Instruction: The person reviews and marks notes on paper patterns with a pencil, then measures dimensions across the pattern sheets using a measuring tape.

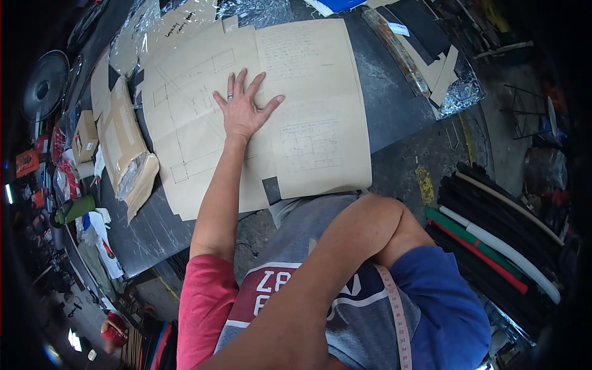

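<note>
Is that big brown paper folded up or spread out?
Spread out: the brown paper lies across the table, drawings and writing showing, left hand on top.

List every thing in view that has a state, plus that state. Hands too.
Left hand: palm down, fingers spread, on the paper sheet.
Right hand: out of view.
Paper sheet: unfolded, marked with drawings and writing, near edge overhanging the table.
Table: partly covered.
Tape measure: unrolled, hanging down the shirt front.
Cardboard package: taped; clear plastic showing at its near end.
</note>
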Available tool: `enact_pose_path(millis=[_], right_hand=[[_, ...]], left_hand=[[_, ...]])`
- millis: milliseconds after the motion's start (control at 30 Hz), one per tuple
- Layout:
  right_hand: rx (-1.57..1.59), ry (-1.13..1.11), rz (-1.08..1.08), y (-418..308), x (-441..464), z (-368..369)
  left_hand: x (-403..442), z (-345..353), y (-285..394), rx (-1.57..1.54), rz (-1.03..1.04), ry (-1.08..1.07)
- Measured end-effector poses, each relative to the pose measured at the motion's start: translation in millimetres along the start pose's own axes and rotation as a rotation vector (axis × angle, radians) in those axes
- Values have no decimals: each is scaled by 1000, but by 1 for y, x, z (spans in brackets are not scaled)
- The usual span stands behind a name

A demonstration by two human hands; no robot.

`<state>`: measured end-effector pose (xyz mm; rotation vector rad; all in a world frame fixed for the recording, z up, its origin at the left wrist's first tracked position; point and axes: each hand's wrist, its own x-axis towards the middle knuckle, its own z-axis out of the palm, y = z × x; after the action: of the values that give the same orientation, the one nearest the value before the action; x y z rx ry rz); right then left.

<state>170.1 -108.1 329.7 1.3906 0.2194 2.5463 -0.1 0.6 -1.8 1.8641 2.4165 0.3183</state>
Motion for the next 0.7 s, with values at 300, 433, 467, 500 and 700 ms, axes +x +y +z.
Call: enact_pose_path(millis=[300,433,467,500,700], right_hand=[[296,144,408,-14,-7,7],[147,121,410,-13,-7,1],[119,113,389,-12,-7,0],[90,105,368,-12,-7,-1],[35,105,349,-8,-6,-2]], left_hand=[[2,4,-1,-6,-3,24],[1,4,-4,2,-12,29],[1,4,-4,1,-10,31],[1,4,-4,0,-8,34],[0,0,-5,-1,-11,24]])
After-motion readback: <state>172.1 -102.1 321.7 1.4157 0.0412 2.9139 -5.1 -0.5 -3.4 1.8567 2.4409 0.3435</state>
